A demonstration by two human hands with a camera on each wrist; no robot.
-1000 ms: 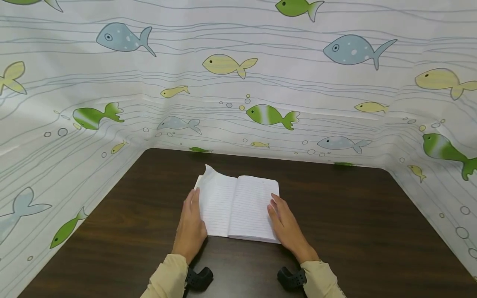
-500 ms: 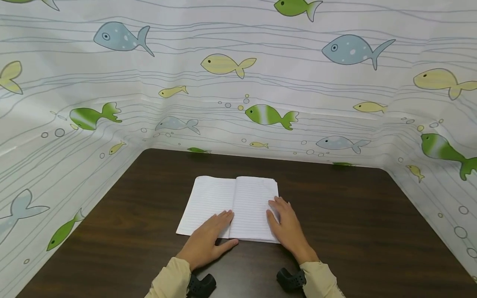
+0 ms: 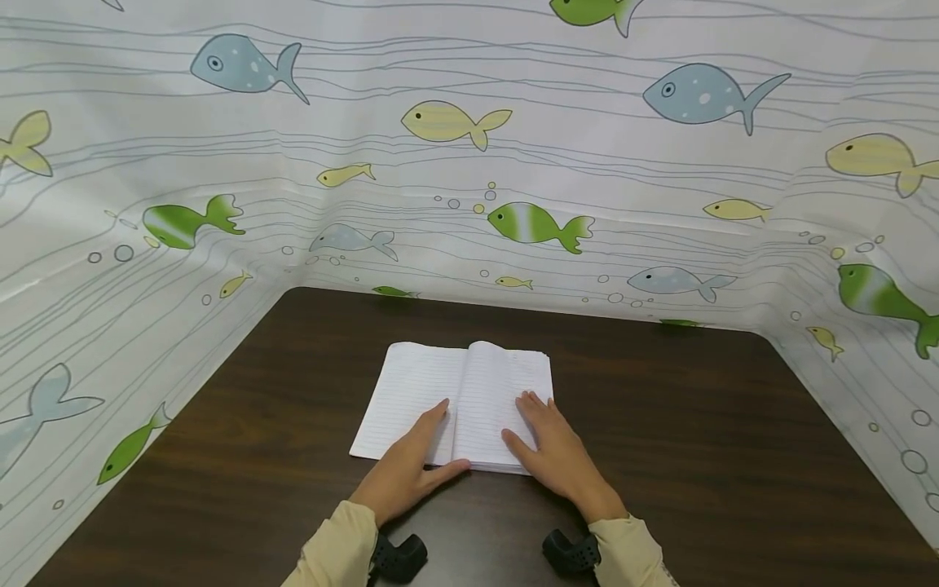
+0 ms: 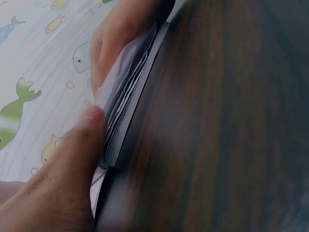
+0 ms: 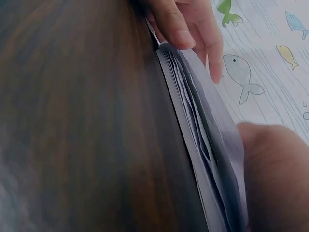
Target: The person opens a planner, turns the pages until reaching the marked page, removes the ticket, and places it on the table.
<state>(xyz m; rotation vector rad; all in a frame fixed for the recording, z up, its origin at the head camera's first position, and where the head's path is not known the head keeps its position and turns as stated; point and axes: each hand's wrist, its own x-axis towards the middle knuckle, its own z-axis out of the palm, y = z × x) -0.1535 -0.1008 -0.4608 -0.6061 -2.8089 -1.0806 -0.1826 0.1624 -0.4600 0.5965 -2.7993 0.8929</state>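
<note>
An open lined notebook [image 3: 414,379] lies on the dark wooden table, its pages white. My left hand [image 3: 407,469] reaches over the lower part of the fold with straight fingers, the thumb by the near edge. Across the right page [image 3: 484,408] rests my right hand [image 3: 565,461], its fingers spread. That page bulges up near the fold. The left wrist view shows the left thumb [image 4: 72,164] against the stacked page edges [image 4: 128,96]. Seen from the right wrist, the sheets [image 5: 193,121] fan slightly apart; much of the right hand [image 5: 280,169] is cut off there.
Dark wood tabletop [image 3: 675,424] surrounds the notebook. A white sheet printed with fish [image 3: 535,224] stands along the back and both sides. Black devices [image 3: 399,558] are strapped at both wrists, below beige sleeves [image 3: 333,546].
My left hand has moved from the left page's outer edge to the fold, and that page now lies flatter. The right hand has slid slightly left, and the right page has bulged up.
</note>
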